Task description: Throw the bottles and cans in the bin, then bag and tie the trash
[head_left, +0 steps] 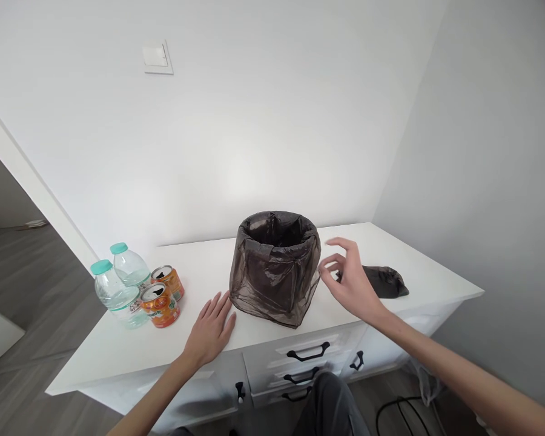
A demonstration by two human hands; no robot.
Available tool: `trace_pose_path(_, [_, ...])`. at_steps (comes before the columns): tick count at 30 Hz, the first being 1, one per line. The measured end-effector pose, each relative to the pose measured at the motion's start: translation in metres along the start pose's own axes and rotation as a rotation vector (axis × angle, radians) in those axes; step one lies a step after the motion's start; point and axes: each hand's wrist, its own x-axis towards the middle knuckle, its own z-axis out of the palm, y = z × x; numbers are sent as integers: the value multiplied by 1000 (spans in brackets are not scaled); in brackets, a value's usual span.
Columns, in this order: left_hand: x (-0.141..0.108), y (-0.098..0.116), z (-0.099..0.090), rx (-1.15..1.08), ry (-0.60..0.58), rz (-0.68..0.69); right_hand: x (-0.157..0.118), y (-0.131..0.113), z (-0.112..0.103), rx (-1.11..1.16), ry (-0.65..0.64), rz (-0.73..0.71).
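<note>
A black garbage bag (275, 284) is spread over a round bin on the white cabinet top, its edge folded outward and hanging loose. The bin itself is covered by the thin plastic. Flat on the cabinet top, just left of the bag, my left hand (212, 327) lies open with its fingers stretched and the fingertips close to the bag's lower edge. On the other side, my right hand (347, 275) has its thumb and a bent finger pinched at the bag's loose right edge, with the index finger raised. Behind that hand lies a dark folded bundle of plastic (385, 281).
Two clear bottles with teal caps (118, 290) stand at the left of the white cabinet (104, 357), beside two orange drink cans (160, 306). Drawers with black handles (309, 351) face me. A light switch (158, 57) is on the wall. A black cable (402, 402) lies on the floor.
</note>
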Motion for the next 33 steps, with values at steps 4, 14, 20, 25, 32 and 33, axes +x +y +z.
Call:
trace_pose_path(4, [-5,2,0,17,26,-19,-25,65,16,153,-68,240])
trace_pose_path(14, [-9,2,0,29,60,-25,-30,141,52,243,-249,468])
trace_pose_path(20, [-7,1,0,7,77,-33,-31,146,52,243,-202,469])
trace_pose_path(25, [-6,1,0,-26,102,-37,-30,146,53,232,-197,477])
trace_pose_path(32, [-5,2,-2,-56,123,-41,-30,146,54,207,-187,480])
trace_pose_path(33, [-5,3,-2,-59,122,-43,-30,146,54,204,-189,480])
